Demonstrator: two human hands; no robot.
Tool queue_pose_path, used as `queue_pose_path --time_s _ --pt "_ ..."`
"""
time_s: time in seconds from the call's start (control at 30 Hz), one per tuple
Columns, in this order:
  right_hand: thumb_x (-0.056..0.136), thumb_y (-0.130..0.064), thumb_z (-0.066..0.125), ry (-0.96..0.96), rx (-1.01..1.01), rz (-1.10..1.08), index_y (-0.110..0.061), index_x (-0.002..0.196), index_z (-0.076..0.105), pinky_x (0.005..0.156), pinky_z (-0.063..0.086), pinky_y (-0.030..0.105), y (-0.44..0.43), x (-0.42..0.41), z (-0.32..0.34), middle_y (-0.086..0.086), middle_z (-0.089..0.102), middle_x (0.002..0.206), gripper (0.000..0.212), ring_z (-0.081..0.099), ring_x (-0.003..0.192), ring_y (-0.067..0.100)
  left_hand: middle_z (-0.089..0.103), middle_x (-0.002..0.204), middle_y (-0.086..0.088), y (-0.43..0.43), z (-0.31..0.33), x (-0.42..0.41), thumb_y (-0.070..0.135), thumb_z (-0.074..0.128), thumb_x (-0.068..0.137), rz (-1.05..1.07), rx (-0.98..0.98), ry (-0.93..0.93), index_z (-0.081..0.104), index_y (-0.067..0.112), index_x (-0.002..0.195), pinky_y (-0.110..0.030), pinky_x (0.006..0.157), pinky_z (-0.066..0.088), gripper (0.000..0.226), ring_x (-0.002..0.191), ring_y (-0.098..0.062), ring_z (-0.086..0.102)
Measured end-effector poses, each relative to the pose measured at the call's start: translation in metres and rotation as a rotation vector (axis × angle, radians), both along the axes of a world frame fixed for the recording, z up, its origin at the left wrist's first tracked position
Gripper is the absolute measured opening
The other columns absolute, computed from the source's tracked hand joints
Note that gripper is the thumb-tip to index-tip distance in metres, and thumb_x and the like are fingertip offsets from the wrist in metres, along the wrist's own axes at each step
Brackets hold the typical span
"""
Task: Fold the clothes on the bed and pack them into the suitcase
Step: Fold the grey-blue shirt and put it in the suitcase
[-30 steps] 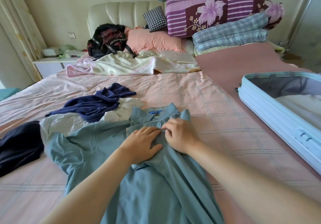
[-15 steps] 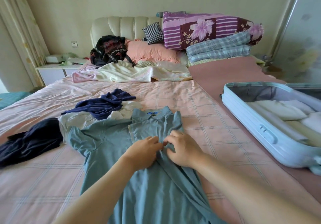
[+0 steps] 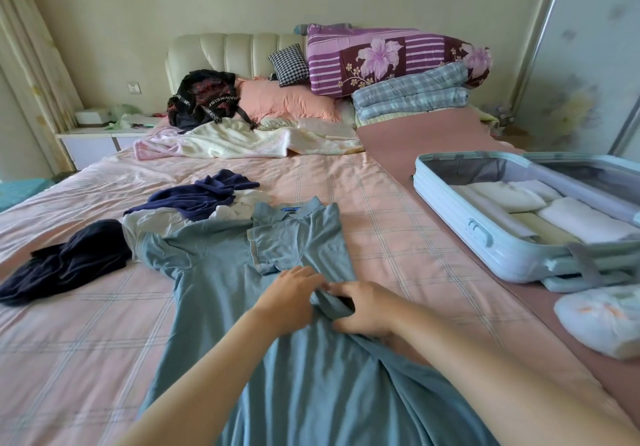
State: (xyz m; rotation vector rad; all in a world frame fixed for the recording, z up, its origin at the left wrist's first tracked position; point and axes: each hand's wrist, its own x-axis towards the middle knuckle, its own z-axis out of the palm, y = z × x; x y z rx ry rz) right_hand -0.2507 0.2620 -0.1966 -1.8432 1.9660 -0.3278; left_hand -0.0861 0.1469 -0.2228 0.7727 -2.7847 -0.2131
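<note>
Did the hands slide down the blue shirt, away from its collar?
Yes. Both the left hand and right hand slid down the blue shirt, away from its collar toward the hem.

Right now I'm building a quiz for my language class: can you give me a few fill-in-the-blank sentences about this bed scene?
1. Both hands, left hand and right hand, grip the ____ polo shirt.
2. The pale blue hard-shell suitcase lies ____, folded clothes inside.
3. A crumpled navy garment lies on a ____ one.

Missing: blue; open; white
</note>
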Motion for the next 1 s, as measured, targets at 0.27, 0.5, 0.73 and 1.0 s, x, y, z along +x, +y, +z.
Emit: queue_pose_path --time_s 0.27,0.5,0.73,1.0 --pt "0.069 -0.038 0.081 0.016 -0.089 -0.082 -0.025 0.108 0.066 0.102 0.040 0.025 0.074 -0.015 -0.013 -0.009 0.052 0.125 0.044 0.051 0.116 0.010 0.061 0.112 0.010 0.071 -0.007 -0.012 0.018 0.062 0.077 -0.145 -0.050 0.087 0.060 0.030 0.115 -0.030 0.096 0.038 0.039 0.108 -0.017 0.052" --pt "0.069 -0.043 0.064 0.152 0.037 -0.156 -0.032 0.102 0.058 0.084 0.052 0.034 0.116 -0.010 -0.008 -0.007 0.065 0.103 0.035 0.062 0.096 0.020 0.066 0.090 0.004 0.102 -0.005 -0.012 0.018 0.059 0.085 -0.231 -0.254 0.114 0.071 0.024 0.101 -0.034 0.071 0.052 0.021 0.082 -0.020 0.064" --pt "0.076 -0.026 0.067 0.052 -0.030 -0.226 -0.021 0.092 0.063 0.075 0.054 0.036 0.143 0.002 0.006 0.001 0.067 0.093 0.017 0.064 0.087 0.023 0.066 0.094 0.009 0.107 0.002 0.028 0.007 0.071 0.081 -0.161 -0.164 0.260 0.071 0.021 0.088 -0.034 0.073 0.054 0.016 0.091 -0.015 0.061" --pt "0.095 -0.014 0.066 -0.351 0.504 0.141 -0.019 0.130 0.057 0.051 0.052 0.025 0.157 0.069 0.010 0.000 0.067 0.109 0.037 0.072 0.071 0.019 0.062 0.092 0.020 0.135 -0.005 0.071 0.012 0.052 0.088 0.035 0.157 0.150 0.056 0.034 0.110 -0.036 0.073 0.054 0.032 0.073 -0.002 0.057"
